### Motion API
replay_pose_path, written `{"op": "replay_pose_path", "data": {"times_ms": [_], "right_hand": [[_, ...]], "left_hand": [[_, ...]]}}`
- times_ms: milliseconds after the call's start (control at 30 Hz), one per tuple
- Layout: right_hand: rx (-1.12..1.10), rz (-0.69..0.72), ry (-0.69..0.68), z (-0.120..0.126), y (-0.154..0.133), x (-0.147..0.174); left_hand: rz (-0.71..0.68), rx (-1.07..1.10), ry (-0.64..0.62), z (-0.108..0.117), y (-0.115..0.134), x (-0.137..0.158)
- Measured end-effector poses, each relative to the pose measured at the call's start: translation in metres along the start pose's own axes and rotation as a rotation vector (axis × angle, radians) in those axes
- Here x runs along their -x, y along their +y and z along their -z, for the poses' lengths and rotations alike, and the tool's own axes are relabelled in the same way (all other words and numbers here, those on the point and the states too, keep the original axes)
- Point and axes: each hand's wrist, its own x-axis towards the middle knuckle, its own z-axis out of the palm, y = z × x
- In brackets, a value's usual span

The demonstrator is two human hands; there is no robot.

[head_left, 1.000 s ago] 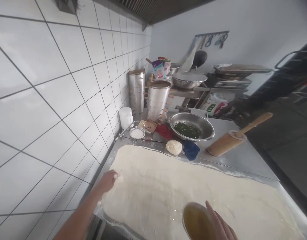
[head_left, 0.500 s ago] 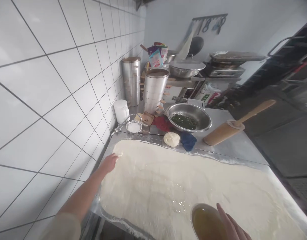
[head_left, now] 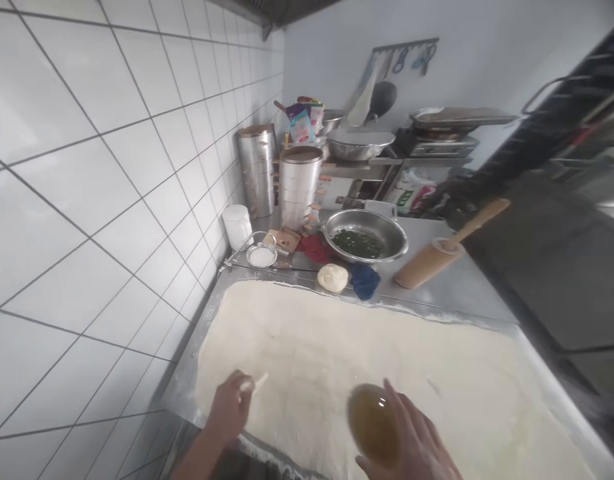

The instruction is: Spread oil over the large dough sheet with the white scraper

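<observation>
A wide thin sheet of dough point(head_left: 307, 360) lies spread over the metal worktop. My left hand point(head_left: 231, 405) is closed over the near left part of the sheet. A small pale tool with a thin tip point(head_left: 260, 381) sticks out of its fingers; its kind is not clear. In my right hand point(head_left: 417, 433) is a bowl of yellowish oil point(head_left: 374, 423), held above the dough, with fingers round its right side. The sheet has a slight oily sheen in places.
Behind the sheet sit a dough ball point(head_left: 333, 277), a blue cloth point(head_left: 365, 281), a steel basin with chopped greens point(head_left: 404, 241) and a large rolling pin point(head_left: 429, 263). Farther left stand a white jug point(head_left: 237, 227) and metal cylinders point(head_left: 299, 190). A tiled wall point(head_left: 87, 280) borders the left side.
My left hand has come back toward me from the far left corner of the dough, with the pale tool. The bowl in my right hand has shifted left and slightly up in view.
</observation>
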Motion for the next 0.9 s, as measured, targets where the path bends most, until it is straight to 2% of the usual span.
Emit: {"op": "replay_pose_path", "data": {"times_ms": [100, 200, 267, 333, 467, 567, 633, 700, 800, 900], "right_hand": [[-0.045, 0.002, -0.069, 0.001, -0.006, 0.001], [-0.081, -0.033, -0.182, 0.003, -0.015, -0.003], [-0.109, -0.052, -0.250, 0.006, -0.023, -0.006], [-0.133, -0.045, -0.281, 0.012, -0.030, -0.008], [-0.146, -0.013, -0.309, 0.020, -0.041, -0.008], [-0.133, -0.002, -0.331, 0.020, -0.044, -0.006], [-0.129, -0.012, -0.338, 0.019, -0.044, -0.006], [-0.125, -0.034, -0.350, 0.016, -0.043, -0.007], [-0.118, -0.069, -0.348, 0.011, -0.041, -0.006], [-0.121, -0.075, -0.305, 0.004, -0.035, -0.002]], "left_hand": [[0.065, 0.178, 0.048, 0.042, 0.051, -0.022], [0.041, 0.331, 0.052, 0.062, 0.103, -0.026], [0.024, 0.433, 0.051, 0.057, 0.134, -0.027], [0.052, 0.497, 0.024, 0.041, 0.158, -0.031], [0.134, 0.495, -0.039, 0.005, 0.176, -0.040], [0.159, 0.471, -0.038, -0.004, 0.172, -0.038], [0.193, 0.477, -0.013, 0.003, 0.162, -0.033], [0.250, 0.501, 0.032, 0.019, 0.144, -0.030], [0.320, 0.496, 0.143, 0.056, 0.095, -0.033], [0.364, 0.359, 0.165, 0.094, 0.027, -0.045]]}}
